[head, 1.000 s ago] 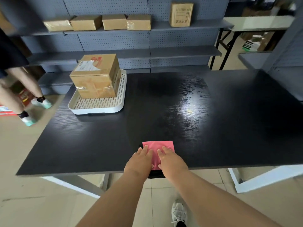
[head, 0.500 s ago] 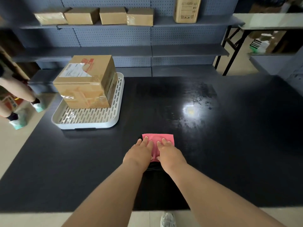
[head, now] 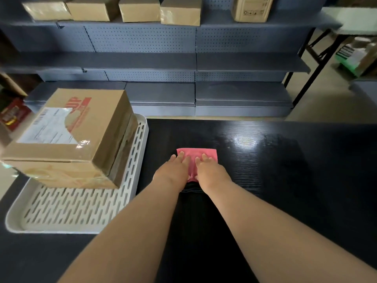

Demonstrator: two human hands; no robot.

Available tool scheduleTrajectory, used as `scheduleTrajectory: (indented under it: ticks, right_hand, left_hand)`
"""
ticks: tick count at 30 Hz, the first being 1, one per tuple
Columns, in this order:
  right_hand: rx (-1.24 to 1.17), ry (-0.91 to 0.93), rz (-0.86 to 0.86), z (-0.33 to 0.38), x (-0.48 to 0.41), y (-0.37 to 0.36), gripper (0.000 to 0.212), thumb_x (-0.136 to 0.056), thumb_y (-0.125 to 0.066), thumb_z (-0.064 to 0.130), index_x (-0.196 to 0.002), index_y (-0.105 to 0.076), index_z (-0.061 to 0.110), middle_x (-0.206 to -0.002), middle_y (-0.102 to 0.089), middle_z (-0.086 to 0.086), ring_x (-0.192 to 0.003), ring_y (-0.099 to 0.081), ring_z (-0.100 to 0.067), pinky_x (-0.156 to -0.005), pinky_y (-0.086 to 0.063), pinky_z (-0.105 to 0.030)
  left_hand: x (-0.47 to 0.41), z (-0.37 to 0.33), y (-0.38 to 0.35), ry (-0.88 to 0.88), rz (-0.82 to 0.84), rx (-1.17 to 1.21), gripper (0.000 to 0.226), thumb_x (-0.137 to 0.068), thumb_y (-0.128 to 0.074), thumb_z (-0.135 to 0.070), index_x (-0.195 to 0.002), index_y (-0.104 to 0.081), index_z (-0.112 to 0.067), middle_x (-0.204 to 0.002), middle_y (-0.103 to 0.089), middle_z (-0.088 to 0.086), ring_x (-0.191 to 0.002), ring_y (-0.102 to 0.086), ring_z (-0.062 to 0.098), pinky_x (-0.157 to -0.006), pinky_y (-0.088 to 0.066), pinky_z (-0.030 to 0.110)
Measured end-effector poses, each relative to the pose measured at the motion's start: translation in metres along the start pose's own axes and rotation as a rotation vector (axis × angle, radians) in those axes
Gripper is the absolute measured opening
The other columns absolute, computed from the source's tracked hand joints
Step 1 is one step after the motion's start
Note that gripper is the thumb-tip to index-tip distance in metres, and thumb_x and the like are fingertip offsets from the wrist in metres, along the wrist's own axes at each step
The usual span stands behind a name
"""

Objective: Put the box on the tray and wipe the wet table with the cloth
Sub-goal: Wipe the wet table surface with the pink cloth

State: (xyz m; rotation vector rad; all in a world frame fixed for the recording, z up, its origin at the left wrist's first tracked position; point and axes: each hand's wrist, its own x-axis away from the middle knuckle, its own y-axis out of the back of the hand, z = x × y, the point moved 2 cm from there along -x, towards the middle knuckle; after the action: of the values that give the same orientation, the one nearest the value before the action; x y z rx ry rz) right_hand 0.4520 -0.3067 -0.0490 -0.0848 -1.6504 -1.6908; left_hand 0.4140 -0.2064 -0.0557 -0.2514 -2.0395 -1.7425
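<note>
A brown cardboard box (head: 71, 137) with a white label stands on the far part of a white slotted tray (head: 67, 213) at the left of the black table (head: 306, 180). In the middle of the table lies a folded pink cloth (head: 196, 154). My left hand (head: 173, 174) and my right hand (head: 210, 172) lie side by side on the cloth, fingers straight, pressing it flat against the tabletop. A shiny wet patch (head: 244, 139) shows on the table just right of the cloth.
Grey pegboard shelving (head: 163, 62) stands behind the table, with several cardboard boxes (head: 138, 9) on its top shelf. A black-legged folding table (head: 310, 64) is at the far right. A red packet (head: 12, 115) sits at the far left.
Both hands have pushed the pink cloth away from the table's near edge toward the middle. The view has moved forward, so the tray and box look closer.
</note>
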Motion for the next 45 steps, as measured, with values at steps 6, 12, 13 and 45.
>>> scheduleTrajectory:
  ticks: [6,12,13,45]
  right_hand:
    - [-0.005,0.003,-0.082,-0.008,-0.058,0.037,0.071,-0.097,-0.051,0.011,-0.154,-0.01,0.015,-0.163,-0.002,-0.006,-0.15,-0.008,-0.026,-0.119,-0.024,-0.044]
    - [0.017,-0.007,-0.113,-0.013,-0.099,0.06,0.074,-0.095,-0.056,0.011,-0.154,-0.013,0.015,-0.163,-0.005,-0.006,-0.15,-0.011,-0.026,-0.119,-0.025,-0.043]
    - [0.019,-0.01,-0.106,-0.013,-0.103,0.061,0.075,-0.095,-0.056,0.011,-0.154,-0.011,0.016,-0.163,-0.004,-0.006,-0.15,-0.01,-0.027,-0.119,-0.024,-0.044]
    - [0.102,-0.012,0.071,0.036,0.162,-0.096,0.066,-0.101,-0.041,0.027,-0.155,-0.004,0.015,-0.163,0.0,-0.005,-0.15,-0.01,-0.022,-0.119,-0.025,-0.039]
  left_hand:
    - [-0.064,0.011,0.031,0.011,-0.005,-0.012,0.071,-0.098,-0.049,-0.015,-0.154,-0.005,-0.019,-0.162,0.003,0.0,-0.15,-0.003,0.023,-0.116,-0.025,0.042]
    - [-0.103,0.018,0.053,0.001,-0.006,-0.019,0.071,-0.098,-0.05,-0.014,-0.154,-0.007,-0.019,-0.162,0.003,0.0,-0.15,-0.003,0.023,-0.116,-0.027,0.047]
    - [-0.107,0.019,0.056,0.001,-0.007,-0.021,0.07,-0.098,-0.051,-0.014,-0.153,-0.008,-0.019,-0.162,0.003,-0.001,-0.15,-0.003,0.023,-0.115,-0.028,0.049]
    - [0.18,-0.009,-0.081,-0.072,-0.045,0.061,0.066,-0.1,-0.045,-0.018,-0.154,-0.007,-0.018,-0.162,-0.001,0.004,-0.149,-0.007,0.024,-0.117,-0.026,0.038]
